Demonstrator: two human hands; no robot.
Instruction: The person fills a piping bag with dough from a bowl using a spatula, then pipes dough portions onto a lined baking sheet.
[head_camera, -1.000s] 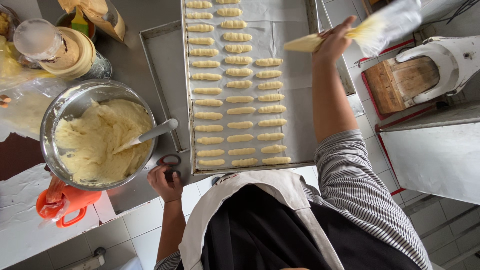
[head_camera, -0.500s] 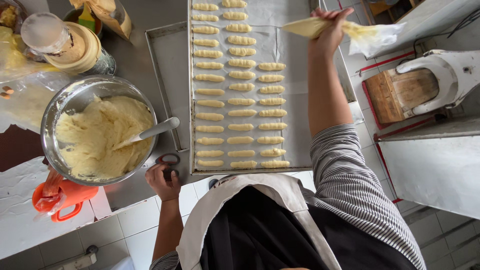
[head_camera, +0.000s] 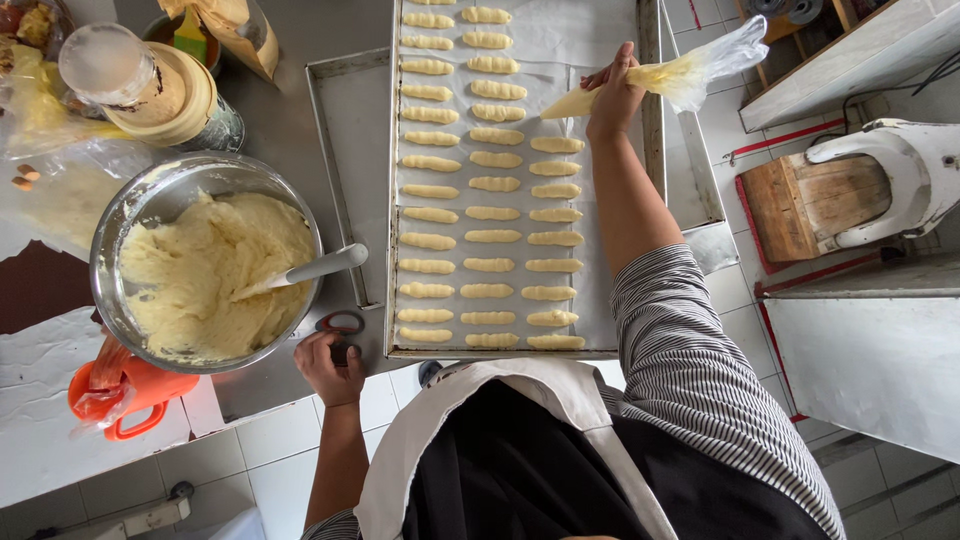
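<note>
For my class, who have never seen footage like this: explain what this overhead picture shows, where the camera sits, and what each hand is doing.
The camera sits on a person's head and looks straight down, so you see their apron and both arms. The right hand grips a clear piping bag of pale dough over a paper-lined baking tray filled with rows of piped dough fingers. The left hand rests at the counter's edge on scissors. Beside the tray stands a metal bowl of dough with a spatula.

White-tiled floor (head_camera: 300, 450), grey steel worktop (head_camera: 280, 130) (daylit), wooden stool (head_camera: 810, 205) beside it.
</note>
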